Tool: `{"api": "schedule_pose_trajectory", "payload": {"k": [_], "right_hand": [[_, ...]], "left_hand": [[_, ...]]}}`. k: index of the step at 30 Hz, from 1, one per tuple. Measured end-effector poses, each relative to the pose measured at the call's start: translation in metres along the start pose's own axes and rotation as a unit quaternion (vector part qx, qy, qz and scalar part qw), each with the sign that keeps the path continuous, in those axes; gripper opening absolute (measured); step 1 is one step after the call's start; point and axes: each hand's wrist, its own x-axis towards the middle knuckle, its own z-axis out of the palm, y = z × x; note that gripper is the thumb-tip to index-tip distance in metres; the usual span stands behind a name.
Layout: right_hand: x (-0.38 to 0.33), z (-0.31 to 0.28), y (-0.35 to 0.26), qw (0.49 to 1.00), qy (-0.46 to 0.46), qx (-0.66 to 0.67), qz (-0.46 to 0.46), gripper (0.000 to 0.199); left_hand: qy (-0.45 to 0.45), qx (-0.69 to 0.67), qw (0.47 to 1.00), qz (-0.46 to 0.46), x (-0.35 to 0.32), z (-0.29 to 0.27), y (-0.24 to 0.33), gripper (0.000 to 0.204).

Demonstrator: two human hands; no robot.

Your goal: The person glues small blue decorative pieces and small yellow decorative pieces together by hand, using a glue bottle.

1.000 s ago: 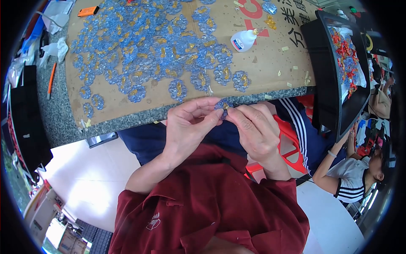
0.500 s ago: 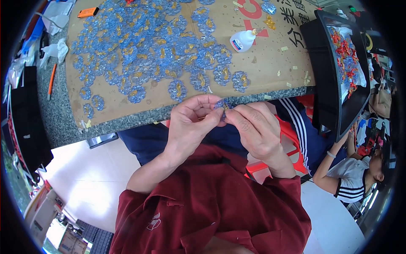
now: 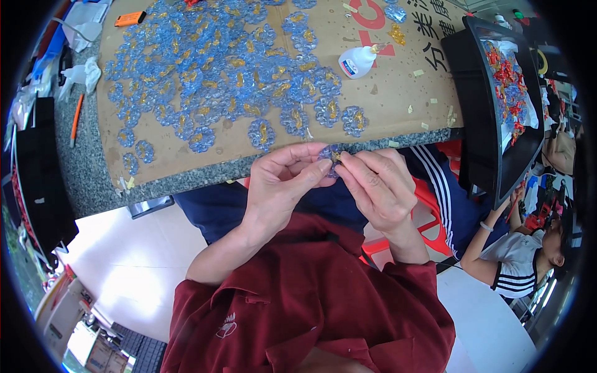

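Just off the table's front edge, my left hand [image 3: 277, 180] pinches a translucent blue, flower-shaped plastic piece [image 3: 328, 153] between thumb and fingers. A small gold-coloured piece [image 3: 336, 156] shows at its middle. The thumb and forefinger of my right hand [image 3: 380, 189] close on that gold piece from the right; the fingertips hide part of it. Beyond my hands, many similar blue flower pieces with gold centres [image 3: 262, 133] are spread over a cardboard sheet [image 3: 392, 105]. A white squeeze bottle [image 3: 357, 62] lies tilted on the cardboard, right of the pieces.
An orange box cutter [image 3: 130, 18] and an orange pencil-like stick [image 3: 76, 121] lie on the left. At the right, a black bin [image 3: 463, 81] holds red and blue pieces. A loose gold piece [image 3: 397, 35] sits far right. Another person [image 3: 510, 261] is at the right, beyond a red stool [image 3: 429, 214].
My right fingers have shifted slightly and opened up more of the blue piece to view, with its gold centre. My left hand keeps its hold, almost unmoved.
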Motion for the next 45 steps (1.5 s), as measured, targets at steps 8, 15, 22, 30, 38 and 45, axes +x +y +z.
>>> {"api": "schedule_pose_trajectory", "payload": {"k": [8,15,22,30,38,45], "right_hand": [[-0.002,-0.002,-0.001,1.000,-0.021,-0.001,-0.017,0.029],[-0.007,0.003,-0.001,0.999,-0.022,0.004,-0.030,0.029],[-0.009,0.002,-0.003,0.997,0.017,0.071,0.040,0.029],[-0.012,0.003,-0.003,0.982,0.064,0.131,0.120,0.029],[-0.012,0.008,-0.005,0.993,0.061,0.058,0.082,0.031],[-0.016,0.008,-0.006,0.993,0.044,0.050,0.093,0.034]], "left_hand": [[0.012,0.009,1.000,0.013,-0.003,-0.004,-0.004,0.023],[-0.015,0.047,0.998,0.026,-0.002,-0.008,-0.006,0.023],[-0.011,-0.016,1.000,-0.012,-0.002,0.002,-0.004,0.024],[0.007,-0.036,0.999,-0.024,-0.002,0.004,-0.005,0.023],[0.007,-0.055,0.998,-0.017,-0.003,0.004,-0.001,0.022],[0.004,-0.057,0.998,-0.038,-0.002,-0.001,-0.001,0.022]]}}
